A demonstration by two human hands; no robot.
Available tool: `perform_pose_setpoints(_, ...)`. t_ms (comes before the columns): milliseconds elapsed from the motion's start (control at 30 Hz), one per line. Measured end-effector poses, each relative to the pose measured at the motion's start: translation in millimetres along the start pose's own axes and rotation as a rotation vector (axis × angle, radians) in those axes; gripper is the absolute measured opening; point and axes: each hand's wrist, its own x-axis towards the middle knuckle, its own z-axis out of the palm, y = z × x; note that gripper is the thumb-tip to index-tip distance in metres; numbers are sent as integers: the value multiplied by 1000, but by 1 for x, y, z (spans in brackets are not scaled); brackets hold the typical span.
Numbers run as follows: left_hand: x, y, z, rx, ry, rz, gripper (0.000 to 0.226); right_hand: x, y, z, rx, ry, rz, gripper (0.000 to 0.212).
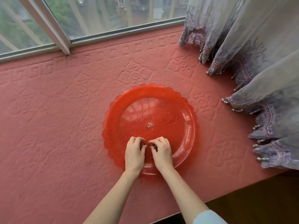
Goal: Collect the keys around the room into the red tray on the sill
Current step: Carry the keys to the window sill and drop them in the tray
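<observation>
Keys (143, 145) pinched in both hands, left hand (134, 151) and right hand (161, 151) side by side directly over red tray's (186, 110) near inner edge, on the sill (56, 118); axis unclear.

Round scalloped red tray (191, 113) lies flat on the sill; keys (143, 145) over its near part.

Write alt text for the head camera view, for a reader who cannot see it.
Two bare hands, left hand and right hand, hold small metal keys over the near part of a round red tray. The tray sits on a red patterned sill cover, below a window, beside grey-purple curtains.
</observation>
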Motion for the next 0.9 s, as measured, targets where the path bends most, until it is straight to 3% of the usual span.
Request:
perform_pose_setpoints(333, -3, 4, -5, 64, -27, 5, 21, -5, 2, -9, -6, -34, -29, 35)
perform_pose_setpoints(600, -9, 16, -31, 69, -80, -22, 26, -14, -2, -46, -48, -221, 70, 37)
perform_pose_setpoints(900, -30, 90, -115, -48, -98, 95, 23, -32, -57, -147, 314, -157, 127, 23)
